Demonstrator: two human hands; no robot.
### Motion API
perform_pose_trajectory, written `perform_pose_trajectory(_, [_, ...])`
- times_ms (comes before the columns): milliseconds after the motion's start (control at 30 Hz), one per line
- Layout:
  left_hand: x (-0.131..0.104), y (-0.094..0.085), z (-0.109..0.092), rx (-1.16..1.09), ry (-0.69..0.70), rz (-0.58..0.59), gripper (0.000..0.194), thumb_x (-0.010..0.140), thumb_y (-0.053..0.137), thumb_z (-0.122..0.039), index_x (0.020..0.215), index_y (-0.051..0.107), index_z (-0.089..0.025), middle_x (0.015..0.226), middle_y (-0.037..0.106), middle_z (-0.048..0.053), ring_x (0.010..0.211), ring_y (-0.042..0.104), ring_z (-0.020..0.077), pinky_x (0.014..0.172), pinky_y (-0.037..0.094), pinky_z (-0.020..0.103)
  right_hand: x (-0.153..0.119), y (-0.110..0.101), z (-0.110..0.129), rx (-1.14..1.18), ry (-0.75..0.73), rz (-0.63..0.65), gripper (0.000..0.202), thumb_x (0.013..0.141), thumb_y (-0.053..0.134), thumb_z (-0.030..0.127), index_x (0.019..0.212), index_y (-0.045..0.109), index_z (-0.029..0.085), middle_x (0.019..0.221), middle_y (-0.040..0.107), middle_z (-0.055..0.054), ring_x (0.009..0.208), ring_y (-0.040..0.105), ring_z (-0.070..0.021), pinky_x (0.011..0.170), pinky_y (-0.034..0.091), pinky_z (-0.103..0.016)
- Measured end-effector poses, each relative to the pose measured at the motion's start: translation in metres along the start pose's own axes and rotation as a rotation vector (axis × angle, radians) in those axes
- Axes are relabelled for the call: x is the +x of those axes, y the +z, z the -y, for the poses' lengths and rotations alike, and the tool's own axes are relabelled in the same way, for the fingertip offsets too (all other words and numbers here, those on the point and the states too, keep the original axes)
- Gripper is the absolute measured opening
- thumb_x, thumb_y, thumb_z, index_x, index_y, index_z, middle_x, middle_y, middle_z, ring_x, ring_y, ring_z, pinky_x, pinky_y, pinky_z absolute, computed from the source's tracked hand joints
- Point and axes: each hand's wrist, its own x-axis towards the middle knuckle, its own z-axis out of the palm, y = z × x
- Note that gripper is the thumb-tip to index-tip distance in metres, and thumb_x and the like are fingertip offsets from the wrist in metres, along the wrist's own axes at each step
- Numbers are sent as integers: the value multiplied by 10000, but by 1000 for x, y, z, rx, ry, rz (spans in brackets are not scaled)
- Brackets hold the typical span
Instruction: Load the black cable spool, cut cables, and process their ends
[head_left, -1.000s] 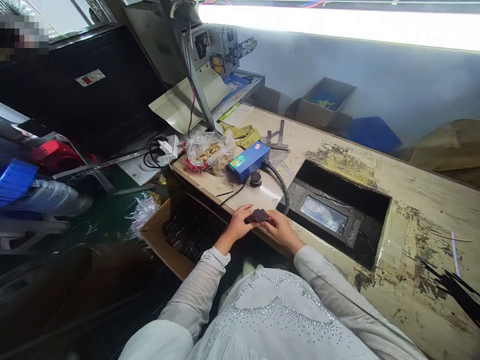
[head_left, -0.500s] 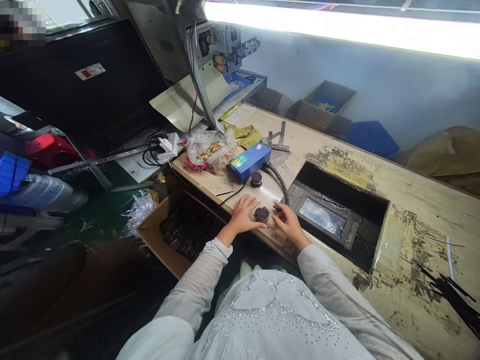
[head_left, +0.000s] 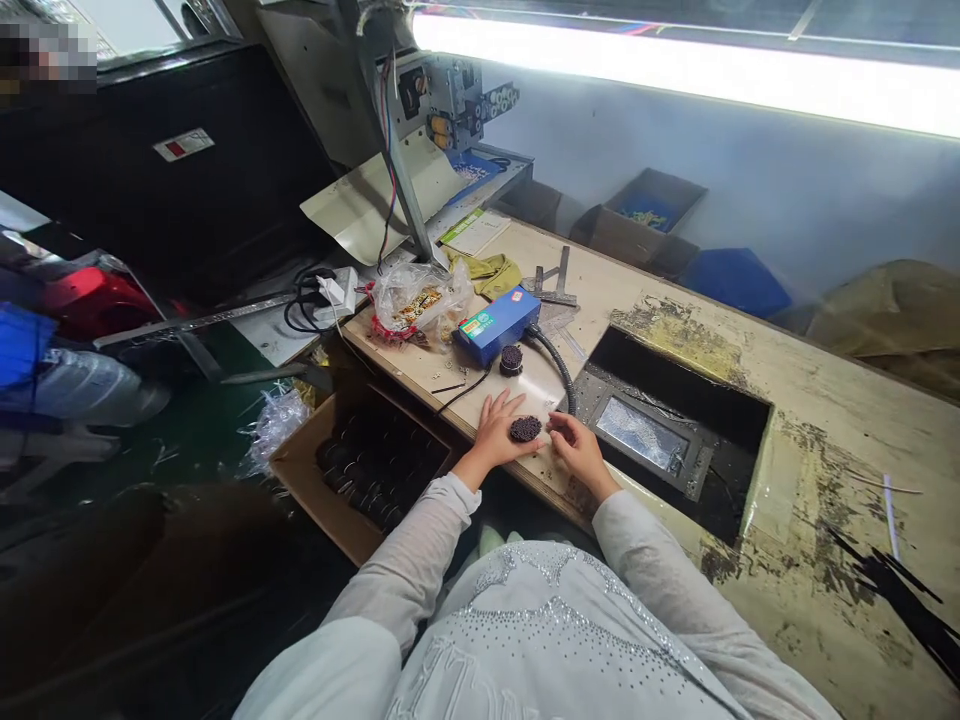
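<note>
A round bundle of short dark strands (head_left: 525, 429), seen from its cut ends, stands at the table's near edge. My left hand (head_left: 496, 432) lies against its left side, fingers spread behind and thumb along the front. Whether it bears any of the weight I cannot tell. My right hand (head_left: 576, 450) rests just right of the bundle, its fingers loosely bent and apart, nothing visible in them. A second dark bundle (head_left: 511, 361) stands behind, beside a blue box-shaped device (head_left: 498, 328) with a black corrugated hose (head_left: 556, 362).
Right of my hands, a recess in the table (head_left: 759, 470) holds a framed panel (head_left: 643, 432). A clear plastic bag (head_left: 420, 298) and metal squares (head_left: 556, 280) lie farther back. Below left stands a carton (head_left: 304, 470) with dark bundles inside. Black strips (head_left: 892, 585) lie far right.
My left hand has moved right, up against the near bundle. My right hand has hardly moved. The view has shifted slightly.
</note>
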Motion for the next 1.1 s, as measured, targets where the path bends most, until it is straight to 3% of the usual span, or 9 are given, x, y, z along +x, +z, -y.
perform_pose_trajectory(100, [1,-3,2,-18,-4,3,726,585,790,-595,1228,635,-295,1466,473,64,1441,258,309,1196,57,542,0,0,1,49,26,-13,393,764,568,364,1114,586,186,980,659,-91,611,574,-151,488,506,-290])
perform_pose_trajectory(233, [2,-2,-3,-58,-39,-38,563,656,770,-520,1164,670,-299,1431,512,54,1427,299,298,1197,78,538,-8,4,7,-91,-74,-80,330,780,597,406,1024,588,185,923,653,-81,704,598,-184,628,536,-347])
perform_pose_trajectory(367, [0,9,-22,-247,-243,-241,536,697,757,-457,1171,657,-227,1335,595,96,1368,408,278,1191,176,505,-17,17,22,-367,-338,-74,414,744,683,405,1073,567,180,1053,626,-125,991,576,-277,886,485,-464])
perform_pose_trajectory(500, [-6,13,-42,-444,-354,-334,606,696,749,-501,1193,636,-173,1333,586,146,1374,394,315,1167,247,504,-16,24,36,-330,-295,-105,411,730,694,393,1060,567,185,1033,622,-126,985,569,-290,910,463,-478])
perform_pose_trajectory(633, [-15,-6,-43,-669,-185,-123,708,625,764,-594,1184,644,-176,1339,573,135,1354,401,338,1131,312,477,-14,13,45,81,-86,166,404,780,638,430,1109,584,202,1070,655,-91,967,612,-247,901,488,-419])
perform_pose_trajectory(733, [-19,-24,-38,-986,-193,208,798,615,733,-665,1217,628,-152,1114,676,127,973,645,261,840,520,393,-16,4,51,344,86,450,430,782,616,477,1118,604,210,1084,669,-78,993,634,-248,885,515,-419])
perform_pose_trajectory(833, [-22,-32,-38,-1154,-268,445,850,596,771,-618,1284,591,-153,923,697,91,569,587,116,502,446,239,-18,2,58,492,195,664,438,764,621,505,1071,622,193,1008,688,-89,943,662,-256,853,540,-453])
perform_pose_trajectory(1000, [-26,-31,-44,-1188,-343,373,780,572,823,-439,1279,608,-191,1027,694,88,533,555,79,388,306,176,-17,7,67,420,159,731,402,681,778,392,990,650,168,916,696,-66,897,680,-230,855,554,-428])
perform_pose_trajectory(1100, [-28,-29,-46,-1210,-363,335,802,575,817,-360,1325,569,-221,1022,701,66,569,566,80,381,262,153,-17,9,66,373,188,726,456,667,798,325,1068,639,178,953,701,-53,930,682,-216,885,551,-404])
